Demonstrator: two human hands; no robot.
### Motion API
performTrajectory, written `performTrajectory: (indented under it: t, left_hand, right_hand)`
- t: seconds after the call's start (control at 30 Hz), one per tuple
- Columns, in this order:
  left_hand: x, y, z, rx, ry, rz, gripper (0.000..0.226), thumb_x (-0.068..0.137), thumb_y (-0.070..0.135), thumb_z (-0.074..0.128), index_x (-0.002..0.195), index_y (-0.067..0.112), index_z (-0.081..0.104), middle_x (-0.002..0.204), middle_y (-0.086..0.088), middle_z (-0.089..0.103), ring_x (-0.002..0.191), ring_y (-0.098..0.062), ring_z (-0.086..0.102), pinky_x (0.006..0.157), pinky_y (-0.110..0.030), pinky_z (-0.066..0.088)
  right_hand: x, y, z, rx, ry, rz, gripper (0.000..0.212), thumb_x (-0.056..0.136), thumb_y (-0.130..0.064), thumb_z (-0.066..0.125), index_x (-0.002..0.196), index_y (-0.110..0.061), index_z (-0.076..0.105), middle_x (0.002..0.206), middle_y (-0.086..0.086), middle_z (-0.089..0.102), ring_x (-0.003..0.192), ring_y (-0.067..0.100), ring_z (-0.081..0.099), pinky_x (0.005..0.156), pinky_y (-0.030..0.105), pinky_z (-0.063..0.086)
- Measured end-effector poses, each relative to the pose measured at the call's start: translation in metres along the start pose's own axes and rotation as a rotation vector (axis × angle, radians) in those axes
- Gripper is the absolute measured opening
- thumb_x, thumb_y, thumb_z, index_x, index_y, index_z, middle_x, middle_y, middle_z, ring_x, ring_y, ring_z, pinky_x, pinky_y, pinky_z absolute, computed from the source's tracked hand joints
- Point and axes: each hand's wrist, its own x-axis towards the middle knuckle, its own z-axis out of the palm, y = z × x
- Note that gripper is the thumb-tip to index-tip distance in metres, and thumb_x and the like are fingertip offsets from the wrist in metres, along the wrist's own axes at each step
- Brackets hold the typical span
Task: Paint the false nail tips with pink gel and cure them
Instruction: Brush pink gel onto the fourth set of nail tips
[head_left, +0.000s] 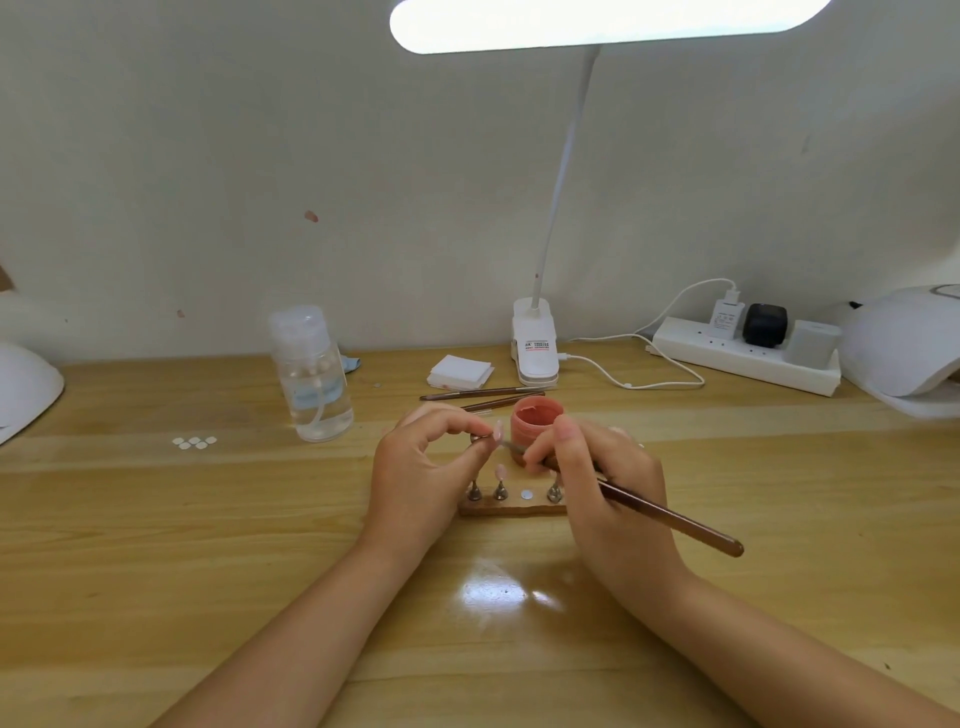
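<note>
My left hand (423, 467) pinches a small metal nail stand (480, 439) with a pale pink nail tip (497, 431) on its end, lifted above the wooden holder base (511, 508). My right hand (597, 473) grips a brown brush (670, 517), and its bristle end touches that nail tip. An open pot of pink gel (535, 421) stands just behind the hands. On the base stand three metal pegs, one bearing a pink tip (501, 472), and one bare round magnet spot (527, 494).
A clear pump bottle (311, 374) stands at the left, with small white discs (195, 442) near it. Two spare brushes (483, 397), a pad stack (460, 371), a clip lamp (535, 348) and a power strip (748, 353) lie behind. Curing lamps sit at the far right (904, 348) and far left (26, 389).
</note>
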Motion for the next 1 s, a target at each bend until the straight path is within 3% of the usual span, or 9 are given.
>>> performTrajectory:
  t: [0.13, 0.27, 0.43, 0.57, 0.7, 0.87, 1.0]
  left_hand:
    - [0.0, 0.0, 0.0, -0.029, -0.003, -0.02, 0.012, 0.072, 0.008, 0.075, 0.071, 0.018, 0.069, 0.075, 0.011, 0.061, 0.077, -0.002, 0.056, 0.072, -0.031, 0.05]
    - [0.0, 0.0, -0.001, -0.005, -0.005, -0.015, 0.018, 0.072, 0.008, 0.075, 0.069, 0.024, 0.066, 0.075, 0.012, 0.062, 0.078, -0.001, 0.057, 0.075, -0.02, 0.047]
    - [0.0, 0.002, 0.0, -0.021, 0.007, -0.033, 0.02, 0.072, 0.01, 0.075, 0.067, 0.027, 0.064, 0.071, 0.014, 0.063, 0.077, 0.004, 0.058, 0.074, -0.004, 0.039]
    - [0.0, 0.003, -0.002, -0.106, 0.002, -0.098, 0.013, 0.071, 0.016, 0.074, 0.072, 0.026, 0.066, 0.074, 0.012, 0.066, 0.076, 0.006, 0.06, 0.072, -0.004, 0.041]
    - [0.002, 0.006, -0.003, -0.187, -0.018, -0.133, 0.01, 0.073, 0.016, 0.073, 0.071, 0.023, 0.066, 0.076, 0.01, 0.07, 0.077, 0.005, 0.062, 0.066, -0.003, 0.043]
    - [0.002, 0.01, 0.001, -0.13, -0.146, -0.066, 0.014, 0.071, 0.019, 0.074, 0.067, 0.031, 0.067, 0.091, 0.018, 0.067, 0.094, 0.01, 0.057, 0.081, 0.001, 0.036]
    - [0.0, 0.01, 0.003, -0.074, -0.225, -0.01, 0.019, 0.071, 0.013, 0.075, 0.069, 0.03, 0.068, 0.077, 0.017, 0.067, 0.081, 0.004, 0.057, 0.075, -0.003, 0.039]
  right_hand:
    - [0.003, 0.001, 0.0, 0.001, 0.009, 0.038, 0.036, 0.091, -0.034, 0.035, 0.068, -0.024, 0.061, 0.065, -0.012, 0.063, 0.069, 0.004, 0.061, 0.071, 0.025, 0.046]
    - [-0.001, 0.001, 0.0, 0.068, -0.04, 0.042, 0.04, 0.091, -0.035, 0.036, 0.061, -0.026, 0.061, 0.055, -0.015, 0.06, 0.058, -0.001, 0.057, 0.066, 0.018, 0.04]
    - [-0.001, -0.001, -0.004, 0.158, 0.002, 0.07, 0.039, 0.09, -0.034, 0.036, 0.059, -0.031, 0.059, 0.055, -0.008, 0.061, 0.056, 0.002, 0.057, 0.061, 0.022, 0.042]
    - [0.004, 0.004, -0.011, 0.258, 0.109, 0.177, 0.04, 0.092, -0.024, 0.039, 0.06, -0.017, 0.062, 0.062, -0.001, 0.064, 0.056, 0.003, 0.056, 0.056, 0.015, 0.042]
    - [0.011, 0.013, -0.019, 0.274, 0.229, 0.271, 0.043, 0.096, -0.021, 0.041, 0.06, -0.014, 0.062, 0.056, 0.001, 0.062, 0.052, 0.003, 0.052, 0.052, 0.01, 0.04]
    - [0.016, 0.026, -0.024, 0.266, 0.33, 0.393, 0.046, 0.099, -0.019, 0.037, 0.062, -0.012, 0.062, 0.052, -0.004, 0.062, 0.051, -0.001, 0.055, 0.052, 0.007, 0.042]
    - [0.017, 0.028, -0.024, 0.27, 0.348, 0.413, 0.045, 0.099, -0.02, 0.038, 0.061, -0.014, 0.062, 0.053, -0.006, 0.063, 0.054, 0.0, 0.059, 0.053, 0.008, 0.043]
